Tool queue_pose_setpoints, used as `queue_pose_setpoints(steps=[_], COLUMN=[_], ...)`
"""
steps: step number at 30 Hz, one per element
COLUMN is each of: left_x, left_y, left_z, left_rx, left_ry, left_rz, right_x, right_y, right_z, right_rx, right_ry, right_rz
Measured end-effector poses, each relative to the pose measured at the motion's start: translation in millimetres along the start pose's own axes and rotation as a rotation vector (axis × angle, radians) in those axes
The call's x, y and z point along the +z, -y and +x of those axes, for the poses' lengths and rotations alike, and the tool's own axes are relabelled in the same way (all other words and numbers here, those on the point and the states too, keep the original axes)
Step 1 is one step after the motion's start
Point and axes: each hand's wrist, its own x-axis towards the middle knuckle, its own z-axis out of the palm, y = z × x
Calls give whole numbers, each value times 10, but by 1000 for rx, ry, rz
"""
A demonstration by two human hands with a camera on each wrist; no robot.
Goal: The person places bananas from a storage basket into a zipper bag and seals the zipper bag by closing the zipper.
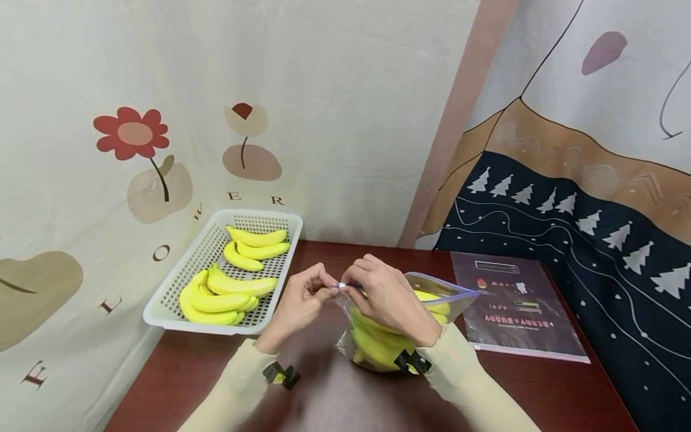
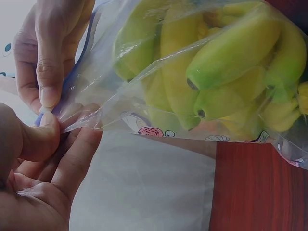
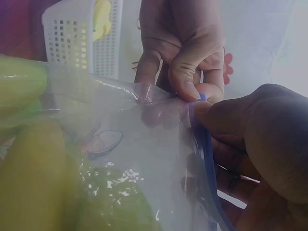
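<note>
Pinching the bag's (image 1: 457,305) 10 o'clock corner, left hand (image 1: 300,306) and right hand (image 1: 390,295) are clamping fingers on the zip (image 3: 208,156); keeping it taut is probably helping alignment.

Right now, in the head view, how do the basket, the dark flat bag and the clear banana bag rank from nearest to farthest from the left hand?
1. Clear banana bag: nearest, its corner pinched by the left hand.
2. Basket: just to that hand's left.
3. Dark flat bag: farthest, on the table's right side.
</note>
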Motion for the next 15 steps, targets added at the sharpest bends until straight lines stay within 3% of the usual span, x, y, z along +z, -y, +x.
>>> queue_pose_setpoints(steps=[10,15], left_x=[37,41], left_y=[-29,-40], left_z=[-10,-11], left_rx=[-11,29], left_ry=[-17,-33], left_rz=[5,62], right_x=[-8,-14], right_y=[-14,-30], right_z=[-25,-14], right_rx=[7,9], right_ry=[-17,-13], right_rz=[-4,2])
